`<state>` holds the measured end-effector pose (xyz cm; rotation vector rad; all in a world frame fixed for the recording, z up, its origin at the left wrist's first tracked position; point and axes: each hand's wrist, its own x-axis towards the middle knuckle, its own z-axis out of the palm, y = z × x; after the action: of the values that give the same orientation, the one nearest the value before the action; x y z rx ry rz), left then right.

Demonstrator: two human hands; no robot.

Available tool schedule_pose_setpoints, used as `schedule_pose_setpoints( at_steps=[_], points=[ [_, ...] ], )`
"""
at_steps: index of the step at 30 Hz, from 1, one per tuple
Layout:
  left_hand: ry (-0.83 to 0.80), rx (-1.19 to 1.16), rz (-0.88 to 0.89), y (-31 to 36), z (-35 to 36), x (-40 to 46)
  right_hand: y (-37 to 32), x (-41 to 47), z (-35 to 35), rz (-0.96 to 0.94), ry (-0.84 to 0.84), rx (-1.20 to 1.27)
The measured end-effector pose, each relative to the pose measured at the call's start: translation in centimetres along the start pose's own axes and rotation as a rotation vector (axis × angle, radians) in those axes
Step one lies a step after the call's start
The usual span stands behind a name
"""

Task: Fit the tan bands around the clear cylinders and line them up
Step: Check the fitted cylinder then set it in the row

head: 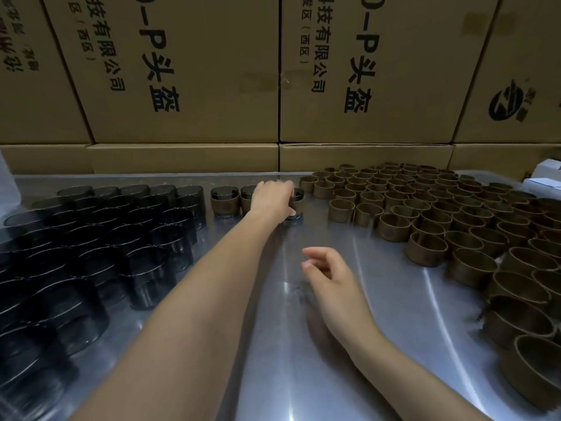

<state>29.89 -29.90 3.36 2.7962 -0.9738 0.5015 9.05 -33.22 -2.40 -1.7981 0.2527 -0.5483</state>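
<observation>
Dim warm light, streaky glare on the steel table (379, 299) (wide-angle bowing, soft edges).

The left hand (274, 199) reaches to the far edge of the metal tabletop (379, 299) and grips a banded cylinder (296, 205), beside 2 more banded cylinders (224, 203) in a row. The right hand (329, 276) hovers over the middle, fingers loosely curled and holding nothing. Dark clear cylinders (115, 238) crowd the left side, tan bands (455, 214) the right. Cardboard boxes (188, 71) stand behind.
</observation>
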Motion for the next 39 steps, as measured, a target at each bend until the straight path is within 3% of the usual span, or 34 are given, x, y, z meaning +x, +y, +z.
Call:
schedule_pose_setpoints(
  at_steps=[11, 17, 22, 30, 34, 39],
  points=[
    [0.069, 0.020, -0.023, -1.4, 0.6, -0.4, 0.0, -0.3, 0.1, 0.019, -0.019, -0.006],
    [0.281, -0.117, -0.027, 0.5, -0.1, -4.9, -0.2, -0.3, 0.0, 0.000, -0.026, -0.040],
    [0.198, -0.071, 0.049, 2.9, -1.2, -12.2, -0.3, -0.1, 0.1, -0.022, -0.002, -0.089],
    [0.048, 0.257, -0.262, 0.3, -4.8, -20.7, -0.7, -0.4, -0.2, -0.005, 0.023, -0.090],
    [0.003, 0.280, -0.503, -1.8, -5.8, -22.0, -0.9, -0.4, -0.1, 0.005, 0.053, -0.110],
    [0.013, 0.269, -0.496, -2.0, -5.8, -22.4, -1.0, -0.4, 0.2, 0.026, 0.067, -0.140]
  ],
)
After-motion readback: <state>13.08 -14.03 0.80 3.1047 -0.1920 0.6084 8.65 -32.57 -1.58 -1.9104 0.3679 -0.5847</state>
